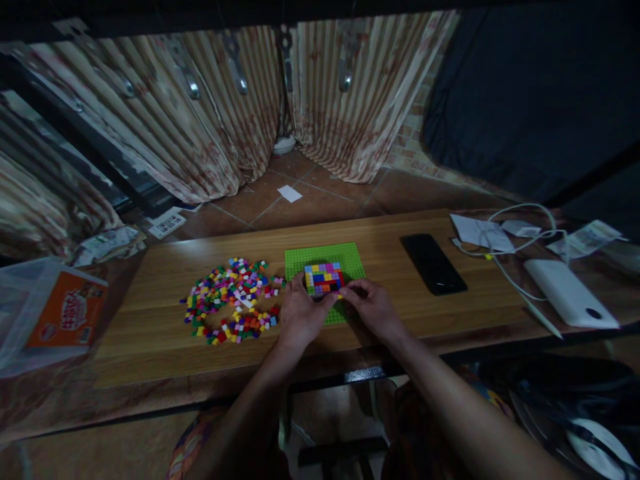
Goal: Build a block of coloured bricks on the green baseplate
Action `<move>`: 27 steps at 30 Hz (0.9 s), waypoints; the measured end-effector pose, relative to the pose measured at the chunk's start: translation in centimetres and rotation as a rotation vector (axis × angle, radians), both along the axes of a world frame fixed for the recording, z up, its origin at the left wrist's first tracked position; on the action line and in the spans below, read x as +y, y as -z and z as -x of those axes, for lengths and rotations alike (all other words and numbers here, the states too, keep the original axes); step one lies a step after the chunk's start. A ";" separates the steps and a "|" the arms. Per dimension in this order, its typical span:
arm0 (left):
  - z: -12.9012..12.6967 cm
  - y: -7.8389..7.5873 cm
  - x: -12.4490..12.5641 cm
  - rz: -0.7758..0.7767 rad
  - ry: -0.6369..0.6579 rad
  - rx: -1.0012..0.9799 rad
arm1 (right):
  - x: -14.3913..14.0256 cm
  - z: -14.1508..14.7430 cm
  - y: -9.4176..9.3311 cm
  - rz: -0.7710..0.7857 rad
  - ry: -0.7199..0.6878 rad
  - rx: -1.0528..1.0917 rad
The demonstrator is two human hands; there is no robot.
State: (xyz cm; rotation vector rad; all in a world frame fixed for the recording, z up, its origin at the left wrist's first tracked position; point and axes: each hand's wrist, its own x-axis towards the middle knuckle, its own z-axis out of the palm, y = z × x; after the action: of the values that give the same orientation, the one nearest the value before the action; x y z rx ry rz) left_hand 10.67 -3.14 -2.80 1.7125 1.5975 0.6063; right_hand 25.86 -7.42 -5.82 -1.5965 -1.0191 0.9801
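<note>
A small block of coloured bricks (324,277), built in rows of yellow, blue, red, pink and orange, sits on a green baseplate (325,257) near the middle of the wooden table (390,307). The block stands at the near part of the plate, toward the person. Both hands meet at its near edge. The left hand (301,313) lies over the plate's near left corner, fingers curled, with its fingertips touching the lower left side of the block. The right hand (374,308) comes in from the right, its fingers bent and pinched together at the block's lower right corner; whether a single brick is held between them is too small to tell.

Just left of the baseplate, a loose heap of small bricks (233,300) in many colours spreads over the table, its right edge near the left hand. To the right of the plate, apart from it, a black phone (433,263) lies flat with its screen dark. Farther right are a white power bank (570,293), a white cable (515,243) looped beside it, and some crumpled paper (480,232). At the far left edge a clear plastic bag with an orange box (65,310) rests on the table end. Behind the table hang striped curtains (210,113) above a tiled floor (310,193).
</note>
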 end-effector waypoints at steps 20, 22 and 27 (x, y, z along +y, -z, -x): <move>4.5 -0.6 2.6 0.024 0.087 -0.204 | 0.6 -0.2 -1.1 0.014 0.166 0.032; 5.5 -0.5 3.2 0.008 0.086 -0.293 | 0.6 0.0 -1.4 -0.001 0.164 0.006; 7.6 -1.2 4.4 -0.013 -0.085 -0.489 | 0.4 0.2 -2.2 -0.054 0.202 -0.048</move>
State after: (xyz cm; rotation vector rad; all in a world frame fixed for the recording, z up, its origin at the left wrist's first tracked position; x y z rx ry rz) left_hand 3.02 1.22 -1.56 1.3714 1.3176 0.9924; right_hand 25.69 -7.03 -3.57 -1.6485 -0.8895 0.7747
